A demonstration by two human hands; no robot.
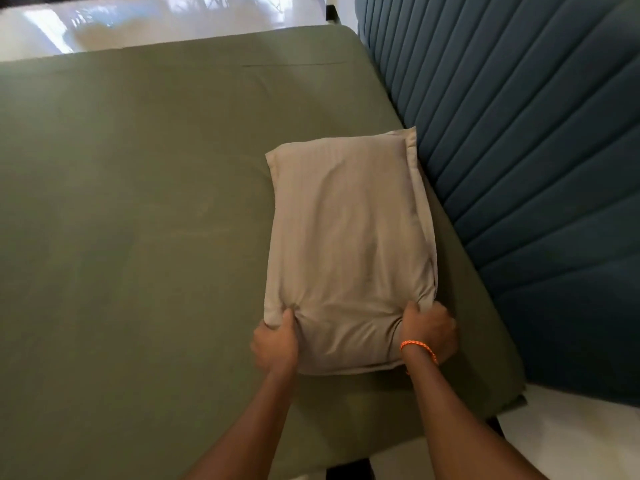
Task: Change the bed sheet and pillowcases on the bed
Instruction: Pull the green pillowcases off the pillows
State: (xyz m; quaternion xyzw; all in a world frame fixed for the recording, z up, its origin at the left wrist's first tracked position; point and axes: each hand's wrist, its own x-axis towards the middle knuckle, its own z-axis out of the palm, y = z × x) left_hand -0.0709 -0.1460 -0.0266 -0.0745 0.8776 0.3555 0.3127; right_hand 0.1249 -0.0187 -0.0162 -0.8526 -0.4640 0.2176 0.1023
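— Both hands are on the pillow (349,244) now, aren't they?

— Yes. Our left hand (275,342) pinches a bunch of the beige pillowcase (346,327) at the near left corner, thumb on top, and our right hand (429,332), the one with the orange bracelet (417,349) at the wrist, grips the near right corner the same way. Fingers are curled into the cloth on both sides; neither is free.

— How do we expect it to handle?

— Soft and light, we judge. The filling gives under our grip and the fabric puckers into folds where we hold it. The cloth looks smooth, so it may slide over the filling if we take only the flange. Better to gather case and stuffing together at the corners, as we do now.

— And where does it lie?

— On the bed, lengthwise away from us, resting on the green bed sheet (138,220). Its far right corner touches the blue ribbed headboard (519,133); the long right edge runs just beside it, with a wedge of sheet showing between them nearer to us.

— The sheet itself?

— Stretched flat over the mattress, so that part seems done. Beyond the far edge we see a glossy pale floor (156,22), and white floor (561,434) at the near right.
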